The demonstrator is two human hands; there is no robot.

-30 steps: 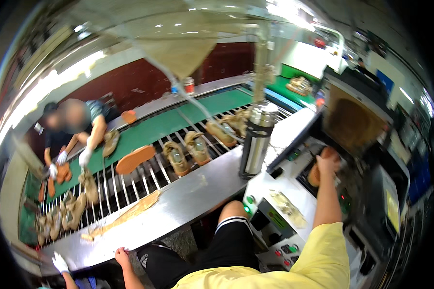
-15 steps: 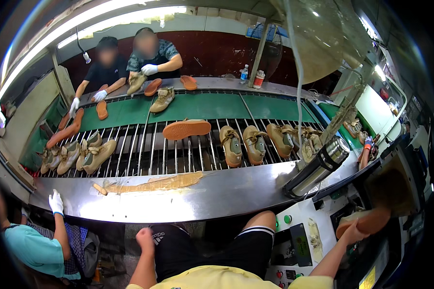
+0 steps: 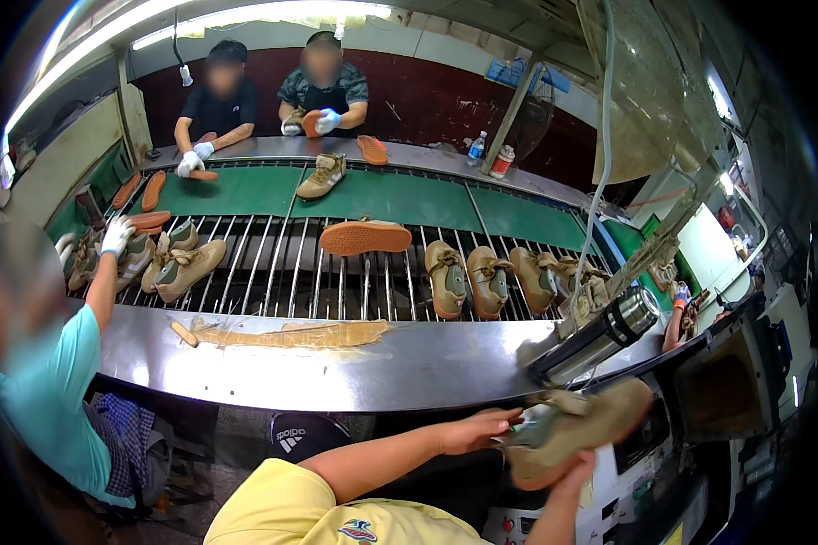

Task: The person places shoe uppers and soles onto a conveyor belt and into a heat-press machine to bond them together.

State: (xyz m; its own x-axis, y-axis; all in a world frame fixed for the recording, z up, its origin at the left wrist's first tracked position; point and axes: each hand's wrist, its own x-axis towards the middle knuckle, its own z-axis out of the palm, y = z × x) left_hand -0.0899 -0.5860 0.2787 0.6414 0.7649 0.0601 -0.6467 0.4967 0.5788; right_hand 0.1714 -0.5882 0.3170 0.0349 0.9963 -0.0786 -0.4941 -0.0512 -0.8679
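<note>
A tan sneaker (image 3: 583, 434), somewhat smeared by motion, is held in the air in front of my body on the right side. My right hand (image 3: 568, 477) grips it from below, its fingers partly hidden by the shoe. At the shoe's opening, my left hand (image 3: 478, 431) has its thumb and fingers on the collar, close to the greenish lining. Over the near metal ledge (image 3: 273, 377) runs a roller conveyor. On its rollers an orange-soled shoe (image 3: 365, 239) lies on its side, and tan sneakers (image 3: 488, 283) stand upright to its right.
A steel thermos (image 3: 600, 338) leans on the ledge at the right, beside a machine (image 3: 732, 391). At the left a co-worker in a teal shirt (image 3: 50, 409) reaches over more sneakers (image 3: 189, 268). Two people across the green belt (image 3: 391, 195) handle orange soles.
My right hand has brought the sneaker from the machine toward me and turned it. My left hand, closed over my lap before, has come to the shoe. The teal-shirted co-worker now reaches over the conveyor.
</note>
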